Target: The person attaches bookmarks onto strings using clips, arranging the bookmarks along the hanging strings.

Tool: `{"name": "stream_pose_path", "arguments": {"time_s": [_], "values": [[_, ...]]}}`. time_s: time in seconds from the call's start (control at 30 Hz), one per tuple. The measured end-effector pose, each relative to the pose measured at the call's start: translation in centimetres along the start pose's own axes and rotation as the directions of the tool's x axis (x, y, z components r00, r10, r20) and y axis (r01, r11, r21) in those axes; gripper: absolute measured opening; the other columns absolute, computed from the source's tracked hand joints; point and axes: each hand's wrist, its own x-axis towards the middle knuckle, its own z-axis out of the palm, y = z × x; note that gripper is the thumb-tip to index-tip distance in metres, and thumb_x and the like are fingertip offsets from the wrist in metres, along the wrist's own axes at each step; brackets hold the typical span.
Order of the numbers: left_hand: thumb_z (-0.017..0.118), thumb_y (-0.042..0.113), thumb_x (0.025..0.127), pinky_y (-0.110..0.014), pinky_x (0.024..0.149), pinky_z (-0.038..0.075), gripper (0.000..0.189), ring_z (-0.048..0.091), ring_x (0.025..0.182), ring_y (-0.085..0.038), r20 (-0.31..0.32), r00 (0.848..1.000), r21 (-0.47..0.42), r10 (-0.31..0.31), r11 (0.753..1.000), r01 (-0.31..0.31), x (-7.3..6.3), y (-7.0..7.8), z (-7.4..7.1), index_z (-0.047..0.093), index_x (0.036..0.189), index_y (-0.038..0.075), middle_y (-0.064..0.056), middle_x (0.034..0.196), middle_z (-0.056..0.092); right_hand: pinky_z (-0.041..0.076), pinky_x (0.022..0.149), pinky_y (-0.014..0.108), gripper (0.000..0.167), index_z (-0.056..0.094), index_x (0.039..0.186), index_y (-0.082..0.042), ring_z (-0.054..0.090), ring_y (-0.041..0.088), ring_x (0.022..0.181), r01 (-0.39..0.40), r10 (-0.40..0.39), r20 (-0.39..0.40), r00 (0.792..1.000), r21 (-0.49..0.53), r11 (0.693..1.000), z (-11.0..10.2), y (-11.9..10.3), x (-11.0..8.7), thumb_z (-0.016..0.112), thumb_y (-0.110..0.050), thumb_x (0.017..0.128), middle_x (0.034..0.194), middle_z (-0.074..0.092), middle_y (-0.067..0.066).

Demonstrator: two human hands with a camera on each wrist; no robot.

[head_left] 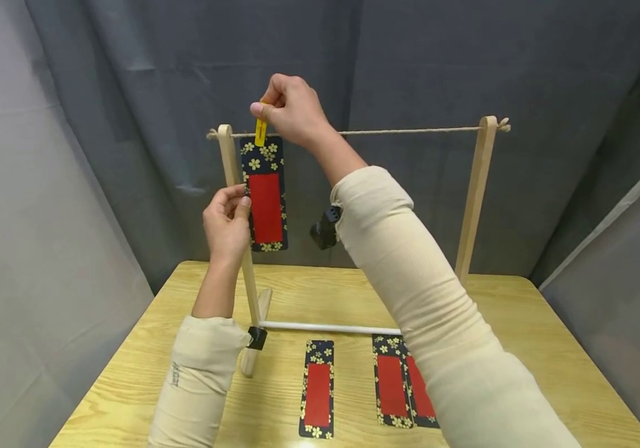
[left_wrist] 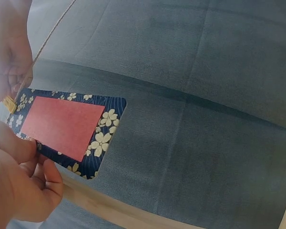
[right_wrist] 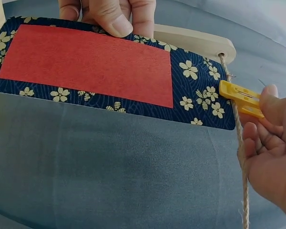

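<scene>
A navy card [head_left: 265, 206] with pale flowers and a red panel hangs upright at the left end of a twine line [head_left: 409, 131]. My left hand [head_left: 227, 224] pinches its left edge between thumb and fingers. Above, my right hand [head_left: 295, 111] grips a yellow clothespin [head_left: 260, 132] by its upper end. In the right wrist view the clothespin's jaws lie over the card's top edge and the twine. Seen from the left wrist, the card [left_wrist: 62, 129] slants across the view, its top end near the right hand.
Wooden posts [head_left: 475, 199] hold the twine at both ends, joined low by a white rod [head_left: 331, 327]. On the wooden table [head_left: 129, 373] lie a similar card [head_left: 317, 392] and two more [head_left: 391, 389] side by side, partly behind the right sleeve. A grey curtain [head_left: 437, 74] hangs behind.
</scene>
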Motion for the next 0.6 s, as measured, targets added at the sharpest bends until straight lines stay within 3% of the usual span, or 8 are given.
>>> {"name": "stream_pose_path", "arguments": {"time_s": [0.3,0.6], "values": [[0.057,-0.003,0.090,-0.022,0.070,0.044,0.019,0.055,0.079,-0.012,0.002,1.000,-0.016,-0.008,1.000,0.008,0.11,-0.10,0.27,0.062,0.108,-0.004,-0.015,0.091,0.063,0.045,0.070,0.023,0.025,0.063,0.100,-0.003,0.058,0.013,0.080,0.009,-0.013,0.092,0.996,0.046,0.999,-0.44,0.59,-0.08,0.064,-0.025,0.089,0.089,0.064,0.006],[0.068,0.012,0.086,-0.023,0.071,0.047,0.016,0.062,0.079,-0.011,-0.090,0.996,0.112,0.026,0.994,-0.016,-0.40,-0.56,0.01,0.069,0.099,0.003,-0.009,0.089,0.069,0.047,0.079,0.023,0.042,0.061,0.121,-0.006,0.060,0.011,0.094,-0.042,0.029,0.150,0.988,0.080,0.996,-1.00,0.95,-0.55,0.067,-0.027,0.086,0.107,0.065,0.005]]}}
